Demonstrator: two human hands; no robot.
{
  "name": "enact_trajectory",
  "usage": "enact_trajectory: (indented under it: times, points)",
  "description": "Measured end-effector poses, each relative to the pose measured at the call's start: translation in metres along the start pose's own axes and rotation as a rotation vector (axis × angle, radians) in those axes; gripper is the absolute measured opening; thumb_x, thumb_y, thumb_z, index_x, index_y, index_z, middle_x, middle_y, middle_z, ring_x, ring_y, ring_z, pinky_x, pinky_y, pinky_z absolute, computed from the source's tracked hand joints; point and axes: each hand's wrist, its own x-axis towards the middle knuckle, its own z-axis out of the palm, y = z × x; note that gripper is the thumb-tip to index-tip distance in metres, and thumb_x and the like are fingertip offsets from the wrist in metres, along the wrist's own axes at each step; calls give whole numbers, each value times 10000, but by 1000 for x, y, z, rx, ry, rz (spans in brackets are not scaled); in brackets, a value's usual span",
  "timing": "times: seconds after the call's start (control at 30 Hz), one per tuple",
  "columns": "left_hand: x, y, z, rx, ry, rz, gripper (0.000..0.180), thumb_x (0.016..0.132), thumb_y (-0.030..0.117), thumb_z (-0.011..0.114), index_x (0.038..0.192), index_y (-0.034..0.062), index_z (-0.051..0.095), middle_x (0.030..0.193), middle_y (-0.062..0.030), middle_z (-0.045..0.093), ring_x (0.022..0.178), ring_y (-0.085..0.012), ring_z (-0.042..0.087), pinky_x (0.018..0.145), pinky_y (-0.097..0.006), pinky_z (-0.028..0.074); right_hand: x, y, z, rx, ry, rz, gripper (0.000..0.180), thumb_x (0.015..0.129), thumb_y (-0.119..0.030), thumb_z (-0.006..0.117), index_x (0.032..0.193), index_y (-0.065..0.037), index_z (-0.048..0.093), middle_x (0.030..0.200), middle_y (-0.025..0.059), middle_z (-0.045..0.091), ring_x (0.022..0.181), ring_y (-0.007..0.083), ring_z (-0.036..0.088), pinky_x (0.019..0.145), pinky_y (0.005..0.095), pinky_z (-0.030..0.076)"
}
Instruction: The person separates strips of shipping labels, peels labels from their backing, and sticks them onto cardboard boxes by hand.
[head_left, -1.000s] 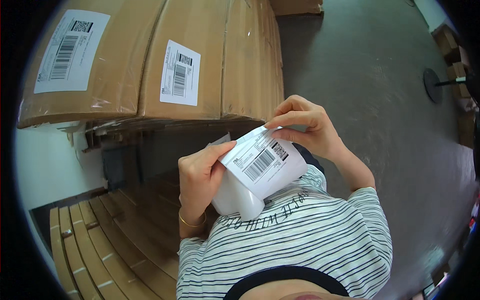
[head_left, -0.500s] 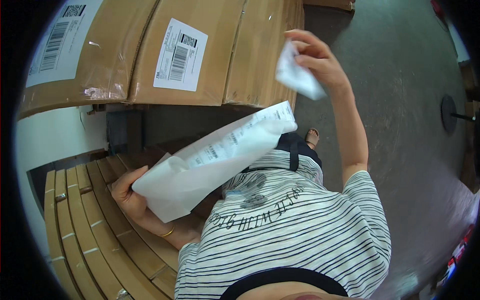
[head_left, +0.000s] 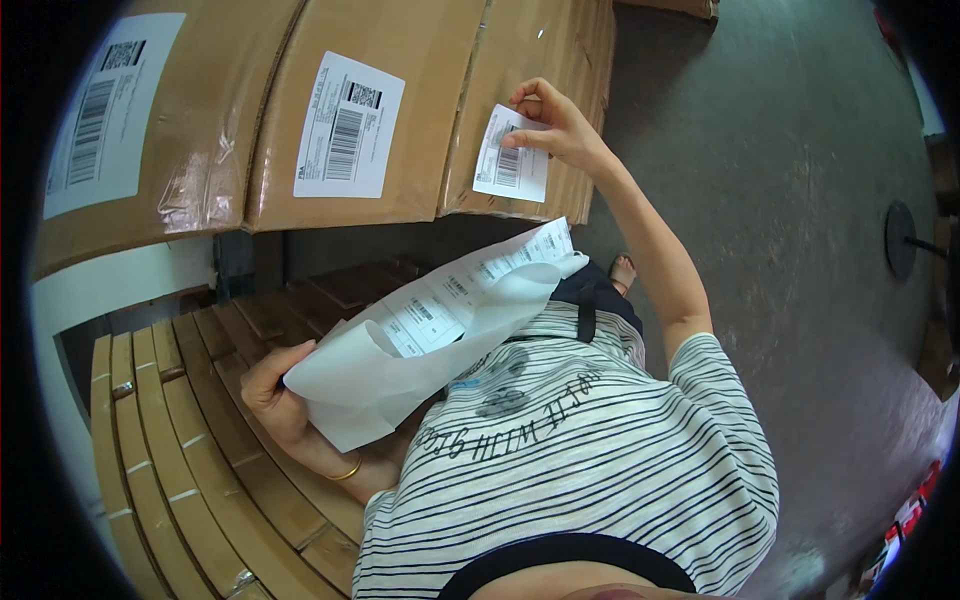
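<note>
Head: label (head_left: 511, 155) now against box (head_left: 520, 60).

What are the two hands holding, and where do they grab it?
The left hand grips a strip of label sheets at its lower end. The right hand pinches a small white label by its top edge, against a cardboard box.

White barcode label (head_left: 511, 156) flat against brown carton (head_left: 530, 95)
</note>
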Motion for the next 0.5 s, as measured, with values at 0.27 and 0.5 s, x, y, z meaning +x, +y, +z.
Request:
enact_trajectory:
  times: [0.27, 0.5]
  points:
    - [2, -3, 2, 34, 3, -10, 168, 742, 24, 711, 899, -36, 720, 730, -94, 695, 637, -115, 629, 578, -211, 444, 13, -5, 20, -150, 24, -24, 507, 744, -184, 826, 1060, -54, 452, 913, 78, 658, 859, 119, 593, 787, 277, 486]
    - [2, -9, 2, -7, 19, -41, 180, 735, 38, 718, 902, -30, 725, 725, -94, 695, 626, -114, 623, 574, -212, 444, 14, -23, 22, -546, 111, -10, 645, 666, -374, 861, 1064, -60, 462, 922, 159, 687, 858, 224, 670, 749, 359, 525]
